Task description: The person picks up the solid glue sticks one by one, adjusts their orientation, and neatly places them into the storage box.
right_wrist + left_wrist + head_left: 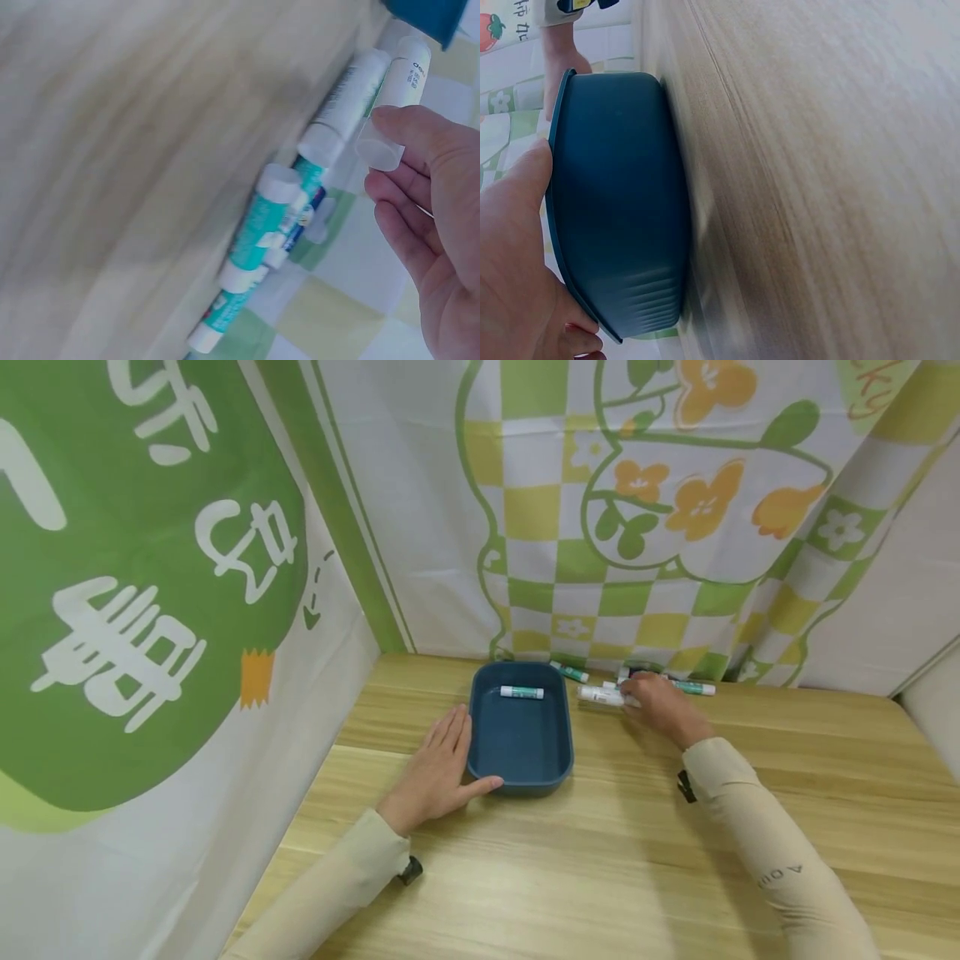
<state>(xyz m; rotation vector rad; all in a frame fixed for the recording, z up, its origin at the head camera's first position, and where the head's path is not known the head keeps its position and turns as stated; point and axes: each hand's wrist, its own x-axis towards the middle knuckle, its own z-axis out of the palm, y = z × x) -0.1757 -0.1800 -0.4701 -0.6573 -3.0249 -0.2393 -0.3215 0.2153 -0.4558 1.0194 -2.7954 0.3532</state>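
A dark blue rectangular bin [520,739] stands on the wooden table with one green-and-white glue stick [522,692] lying inside near its far end. My left hand [435,768] rests against the bin's near left corner, fingers straight along the left rim and thumb on the front rim. To the right of the bin, my right hand [663,706] pinches a white glue stick [405,75] between thumb and fingers. Close beneath it in the right wrist view lie another white tube [346,105] and several green-and-white glue sticks [259,225].
A single green glue stick [570,672] lies just off the bin's far right corner. A patterned curtain [570,527] hangs along the table's back edge, and a green-and-white cloth [150,610] along its left side. Wooden tabletop [585,877] extends in front.
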